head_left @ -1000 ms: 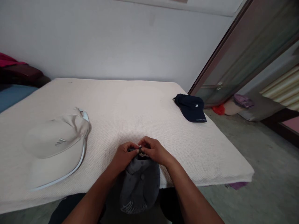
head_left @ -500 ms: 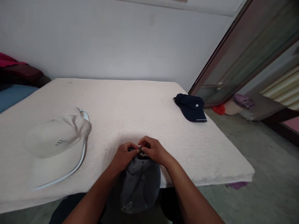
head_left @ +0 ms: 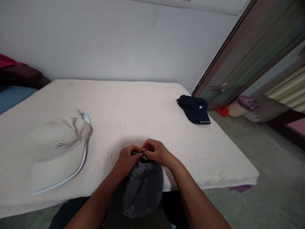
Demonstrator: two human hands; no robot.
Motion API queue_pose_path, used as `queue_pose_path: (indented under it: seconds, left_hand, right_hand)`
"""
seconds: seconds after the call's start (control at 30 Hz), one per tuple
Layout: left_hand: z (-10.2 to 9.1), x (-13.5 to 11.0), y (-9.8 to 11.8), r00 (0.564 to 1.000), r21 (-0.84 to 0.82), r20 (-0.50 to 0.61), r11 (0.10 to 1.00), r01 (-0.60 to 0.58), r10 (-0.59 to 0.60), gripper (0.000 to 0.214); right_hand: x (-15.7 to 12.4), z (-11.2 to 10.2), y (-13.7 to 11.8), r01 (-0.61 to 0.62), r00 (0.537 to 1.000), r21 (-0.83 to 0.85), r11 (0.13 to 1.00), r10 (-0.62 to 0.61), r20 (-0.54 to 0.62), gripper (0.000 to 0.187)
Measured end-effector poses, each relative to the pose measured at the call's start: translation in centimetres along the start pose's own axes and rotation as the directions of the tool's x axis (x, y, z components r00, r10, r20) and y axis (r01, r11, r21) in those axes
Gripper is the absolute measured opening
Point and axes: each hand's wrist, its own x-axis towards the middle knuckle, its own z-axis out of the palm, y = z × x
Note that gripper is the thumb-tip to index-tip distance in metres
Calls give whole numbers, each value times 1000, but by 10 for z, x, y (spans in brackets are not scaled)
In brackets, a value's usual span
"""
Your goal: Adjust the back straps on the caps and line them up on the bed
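Note:
A grey cap (head_left: 142,190) hangs over the near edge of a cream mattress (head_left: 133,114), crown towards me. My left hand (head_left: 127,159) and my right hand (head_left: 158,153) meet at its far rim. The fingers of both hands are pinched on the small strap and buckle at the back of the cap. Both forearms come in from the bottom of the view.
A beige cap (head_left: 58,148) with a pale blue brim edge lies on the mattress to the left. At the far right corner sits a navy cap (head_left: 195,109). A glass sliding door (head_left: 250,60) stands on the right, bare concrete floor (head_left: 269,165) beside it, dark bedding (head_left: 19,76) far left.
My hands and the grey cap have barely moved; the fingers shifted slightly on the strap. The other caps lie as before.

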Motion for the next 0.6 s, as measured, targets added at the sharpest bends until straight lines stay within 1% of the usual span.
queue_pose_path:
  seconds: [0.07,0.17,0.23,0.37,0.6]
  left_hand:
    - [1,-1,0,1000,2,8,1000,-13,13,17]
    - [1,-2,-1,1000,16,17,1000,-23,23,16]
    - [1,-3,-2,999,25,14,999,-37,37,15]
    - [2,-2,-4,997,49,5,996,-71,71,14]
    - [2,-2,-4,999,35,5,999,-37,37,15]
  right_hand:
    - [1,0,3,-18,1000,-63,998,18,-6,21]
    - [3,0,7,-31,999,-87,996,28,-34,21]
    - [3,0,8,-28,999,-77,997,25,-41,20]
    - [3,1,5,-16,1000,-27,1000,15,-17,19]
    - [3,1,3,-49,999,-32,998,50,21,18]
